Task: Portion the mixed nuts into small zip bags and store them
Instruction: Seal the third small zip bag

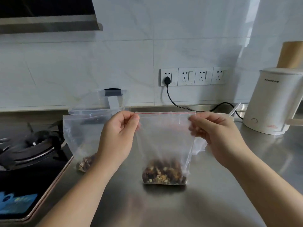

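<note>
The zip bag [165, 136] of mixed nuts [164, 173] is held upright on the bench [213, 202], its top corners pinched by left hand [117, 136] and right hand [218, 136], probably for sealing

The left hand [118, 136] covers the right part of the second bag [82, 136] and some of its nuts [85, 162]. The clear container [96, 105] behind is partly hidden by both. The right hand's fingertips [192, 128] blur through the plastic of the zip bag [165, 136]. The kettle [277, 102] is cut by the right edge, the brown roll [290, 54] too. The brand text on the kettle is unreadable. The blue screen [16, 203] at lower left is perhaps a tablet.
</note>
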